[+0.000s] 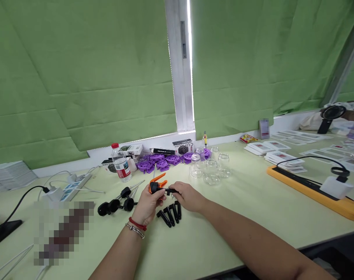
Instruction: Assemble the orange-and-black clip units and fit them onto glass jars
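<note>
My left hand (149,202) is closed around a black-and-orange piece (156,186) with orange prongs, perhaps a clamp. At its right side, my right hand (188,195) pinches a slim black part (171,190) against it. The fingers hide where the two pieces meet. Just below the hands, several black tube-like handles (169,216) lie side by side on the table. Left of my left hand are several black round caps (114,205), with thin pale rods among them. Purple plastic parts (156,161) are heaped beyond the hands, and clear jars (211,169) stand right of that heap.
A red-capped bottle (122,165) stands behind the black caps. A power strip (76,187) with cables lies at left. At right are a yellow-edged black bar (311,188) with a white charger (336,187), stacked cards (283,160) and a small fan (331,116).
</note>
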Demonstrator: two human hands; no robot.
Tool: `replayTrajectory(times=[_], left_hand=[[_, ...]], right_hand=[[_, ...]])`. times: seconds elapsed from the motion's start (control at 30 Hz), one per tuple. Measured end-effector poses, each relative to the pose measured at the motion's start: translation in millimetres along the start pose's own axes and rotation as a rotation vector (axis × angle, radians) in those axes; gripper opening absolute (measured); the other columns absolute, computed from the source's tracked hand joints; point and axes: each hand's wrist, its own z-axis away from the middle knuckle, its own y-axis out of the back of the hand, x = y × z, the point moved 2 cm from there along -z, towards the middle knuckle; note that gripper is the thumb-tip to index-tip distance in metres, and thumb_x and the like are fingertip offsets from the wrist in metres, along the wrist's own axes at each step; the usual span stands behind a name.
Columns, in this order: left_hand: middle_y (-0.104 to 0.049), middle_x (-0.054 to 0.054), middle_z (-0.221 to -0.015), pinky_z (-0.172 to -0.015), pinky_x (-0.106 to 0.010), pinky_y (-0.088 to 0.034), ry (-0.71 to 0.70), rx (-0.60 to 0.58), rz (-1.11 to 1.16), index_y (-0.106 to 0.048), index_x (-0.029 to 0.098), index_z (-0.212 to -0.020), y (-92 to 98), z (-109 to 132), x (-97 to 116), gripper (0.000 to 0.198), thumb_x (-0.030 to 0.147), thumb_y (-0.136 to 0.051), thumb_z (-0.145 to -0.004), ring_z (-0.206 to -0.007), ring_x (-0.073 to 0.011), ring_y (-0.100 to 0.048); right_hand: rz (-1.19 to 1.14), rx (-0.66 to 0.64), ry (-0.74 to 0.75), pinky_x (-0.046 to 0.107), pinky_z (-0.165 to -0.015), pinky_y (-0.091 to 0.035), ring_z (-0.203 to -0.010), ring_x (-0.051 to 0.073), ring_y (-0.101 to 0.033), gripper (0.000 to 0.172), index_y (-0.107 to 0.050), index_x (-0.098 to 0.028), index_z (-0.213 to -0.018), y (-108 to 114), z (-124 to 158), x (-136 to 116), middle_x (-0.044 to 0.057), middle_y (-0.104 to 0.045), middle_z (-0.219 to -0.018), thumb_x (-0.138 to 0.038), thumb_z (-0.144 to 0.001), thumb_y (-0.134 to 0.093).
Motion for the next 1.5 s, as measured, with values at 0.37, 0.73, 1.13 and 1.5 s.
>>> replayTrajectory(times=[0.37, 0.73, 1.13, 1.5], left_hand=[[-0.052, 0.005, -0.061, -0.04, -0.017, -0.027, -0.015, -0.052, 0.007, -0.05, 0.017, -0.087, -0.3, 0, 0, 0.036, 0.022, -0.076, -0.062, -0.051, -0.0075, -0.051], [-0.057, 0.001, -0.071, -0.043, -0.02, -0.036, -0.062, 0.013, -0.055, -0.056, 0.017, -0.09, -0.9, 1, 1, 0.03, 0.023, -0.072, -0.066, -0.055, -0.0102, -0.055], [-0.039, -0.003, -0.14, -0.109, -0.029, -0.023, -0.539, 0.131, -0.183, -0.054, 0.026, -0.116, -4.3, 20, 16, 0.029, 0.035, -0.048, -0.089, -0.136, -0.0174, -0.024], [-0.047, -0.009, -0.121, -0.1, -0.036, -0.034, -0.553, 0.031, -0.371, -0.048, 0.021, -0.118, -7.2, 23, 27, 0.072, 0.022, -0.082, -0.054, -0.113, -0.0239, -0.046]], right_hand=[[0.019, 0.021, -0.068, 0.034, -0.083, -0.045, -0.092, 0.02, -0.058, 0.02, -0.057, -0.014, -0.101, -8, 2, 0, 0.01, -0.061, -0.097, -0.014, -0.086, -0.044], [-0.046, 0.014, -0.086, 0.033, -0.083, -0.043, -0.092, 0.019, -0.056, 0.024, -0.056, -0.017, -0.107, -13, 4, -7, 0.008, -0.061, -0.098, -0.015, -0.088, -0.042], [-0.291, 0.054, -0.137, 0.024, -0.065, -0.04, -0.067, 0.012, -0.049, 0.015, -0.057, -0.018, -0.088, -19, 5, -19, 0.0, -0.054, -0.073, -0.021, -0.087, -0.042], [-0.824, 0.028, -0.331, 0.019, -0.043, -0.029, -0.043, 0.005, -0.039, 0.024, -0.052, -0.016, -0.073, -13, 5, -24, -0.004, -0.05, -0.058, -0.038, -0.084, -0.05]])
